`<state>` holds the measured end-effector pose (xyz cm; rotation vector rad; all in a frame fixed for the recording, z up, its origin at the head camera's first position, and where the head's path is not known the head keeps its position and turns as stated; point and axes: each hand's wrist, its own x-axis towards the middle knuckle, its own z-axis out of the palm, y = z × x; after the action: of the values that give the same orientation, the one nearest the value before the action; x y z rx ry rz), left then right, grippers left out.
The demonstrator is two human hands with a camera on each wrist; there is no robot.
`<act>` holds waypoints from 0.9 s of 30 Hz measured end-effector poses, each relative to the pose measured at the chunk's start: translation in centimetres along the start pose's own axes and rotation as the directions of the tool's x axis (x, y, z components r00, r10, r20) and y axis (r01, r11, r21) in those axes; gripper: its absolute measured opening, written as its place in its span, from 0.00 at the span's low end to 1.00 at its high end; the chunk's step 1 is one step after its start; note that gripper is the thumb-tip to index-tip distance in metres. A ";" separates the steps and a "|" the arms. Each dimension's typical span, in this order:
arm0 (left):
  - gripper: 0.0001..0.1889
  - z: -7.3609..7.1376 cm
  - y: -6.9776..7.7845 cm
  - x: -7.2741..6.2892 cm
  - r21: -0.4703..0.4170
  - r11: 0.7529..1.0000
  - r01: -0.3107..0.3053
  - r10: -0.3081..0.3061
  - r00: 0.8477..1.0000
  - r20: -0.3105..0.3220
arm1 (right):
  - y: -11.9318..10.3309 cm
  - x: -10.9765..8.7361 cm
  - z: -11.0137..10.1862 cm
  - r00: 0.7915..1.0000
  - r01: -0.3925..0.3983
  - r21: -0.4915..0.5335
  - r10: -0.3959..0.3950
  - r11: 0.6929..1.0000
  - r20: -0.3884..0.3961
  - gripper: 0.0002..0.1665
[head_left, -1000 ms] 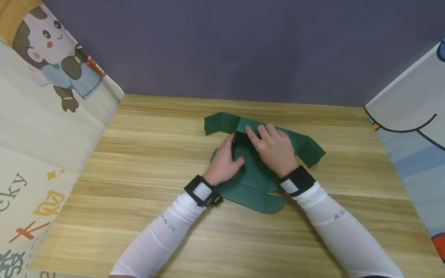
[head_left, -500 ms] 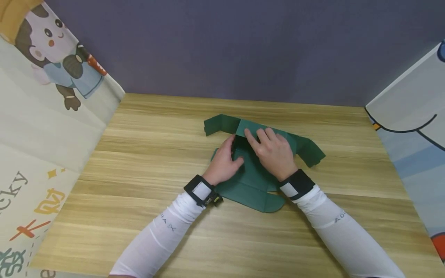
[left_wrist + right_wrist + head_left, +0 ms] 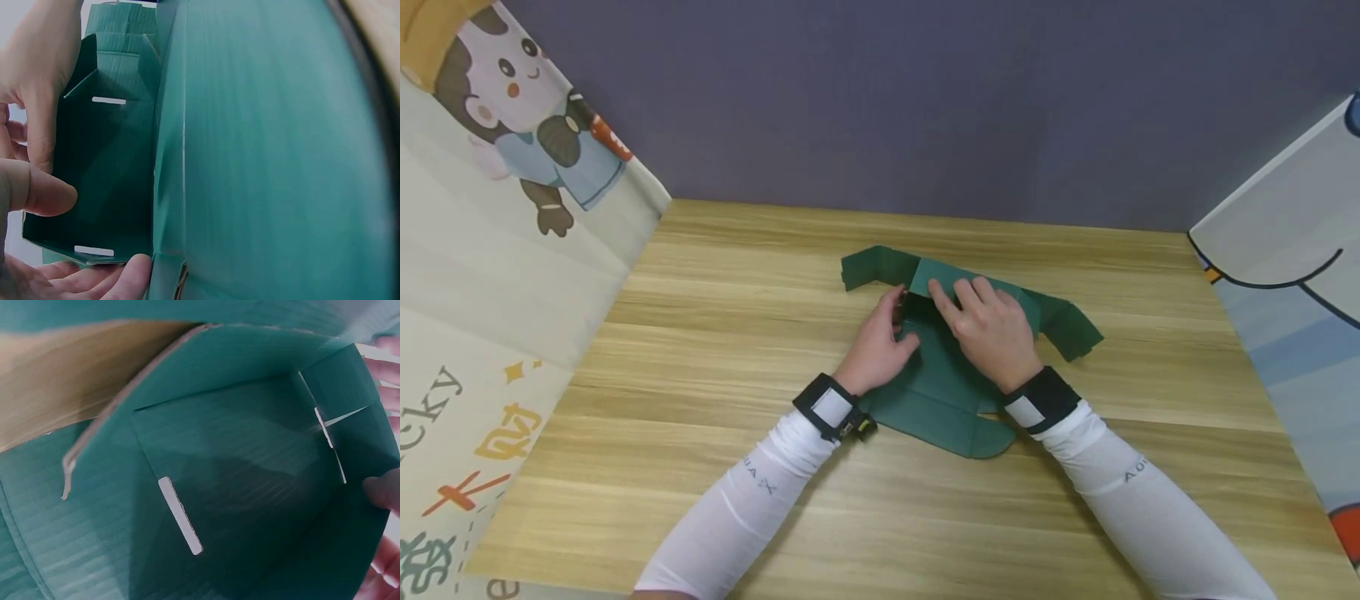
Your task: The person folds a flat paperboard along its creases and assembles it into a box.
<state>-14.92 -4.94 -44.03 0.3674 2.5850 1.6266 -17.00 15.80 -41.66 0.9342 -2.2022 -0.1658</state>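
Note:
A green cardboard box [image 3: 943, 354], partly folded, lies on the table with its far wall panel [image 3: 936, 275] raised. Side wings [image 3: 1067, 329] stick out from that panel at both ends. My left hand [image 3: 876, 346] is at the box's left end; in the left wrist view its fingers are behind a slotted panel [image 3: 119, 169], with the thumb on the inner side. My right hand [image 3: 996, 329] grips the raised panel, fingers laid over its outside and the thumb inside. White slots [image 3: 180, 515] show in the box's dark interior.
The wood-grain table [image 3: 715, 333] surrounds the box. Behind it rises a dark blue-grey wall [image 3: 925, 108]. Printed cartoon sheets hang at the left [image 3: 482, 275] and right [image 3: 1285, 217]. A rounded tuck flap [image 3: 992, 437] lies toward the near side.
My right hand and the raised panel have dipped slightly toward me. My left hand has shifted a little left, its thumb drawing in. The box stays in place.

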 end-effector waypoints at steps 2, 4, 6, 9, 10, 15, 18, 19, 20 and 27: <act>0.41 0.0 0.0 0.0 0.001 1.000 0.006 -0.006 1.000 -0.007 | 0.0 0.0 0.0 1.000 0.001 0.004 -0.001 1.000 0.000 0.23; 0.40 -0.1 0.0 0.0 0.003 1.000 0.008 -0.008 1.000 -0.012 | 0.0 0.0 0.0 1.000 0.001 0.008 -0.001 1.000 -0.003 0.23; 0.39 -0.1 0.0 -0.1 0.012 1.000 0.007 -0.007 1.000 -0.008 | 0.0 0.1 0.0 1.000 -0.001 0.014 0.001 1.000 -0.005 0.23; 0.36 0.0 0.0 -0.2 0.022 1.000 0.002 -0.002 1.000 0.007 | 0.0 0.3 -0.2 1.000 -0.001 0.024 0.001 1.000 -0.002 0.22; 0.36 0.0 0.0 -0.2 0.027 1.000 0.000 0.000 1.000 0.013 | 0.0 0.3 -0.2 1.000 0.000 0.026 0.000 1.000 -0.001 0.22; 0.33 0.0 0.1 -0.3 0.028 1.000 -0.011 0.011 1.000 0.023 | 0.0 0.3 -0.2 1.000 0.008 0.032 -0.008 0.999 0.012 0.22; 0.33 0.0 0.2 -0.4 0.036 0.999 -0.013 0.012 1.000 0.028 | 0.0 0.2 -0.2 1.000 0.006 0.030 -0.007 1.000 0.017 0.22; 0.33 -0.1 0.3 -0.4 0.040 0.999 -0.011 0.010 0.999 0.031 | 0.0 0.2 -0.3 1.000 0.006 0.030 -0.006 1.000 0.015 0.22; 0.33 -0.1 0.3 -0.4 0.042 0.999 -0.010 0.008 0.999 0.033 | 0.0 0.2 -0.3 1.000 0.006 0.030 -0.006 1.000 0.015 0.22; 0.33 -0.1 0.3 -0.4 0.038 0.999 -0.014 0.013 0.999 0.044 | 0.2 0.5 -0.4 1.000 -0.010 0.043 0.010 0.999 0.002 0.23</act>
<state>-14.54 -4.97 -43.72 0.4188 2.5906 1.5565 -17.03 15.67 -41.03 0.9467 -2.2197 -0.1143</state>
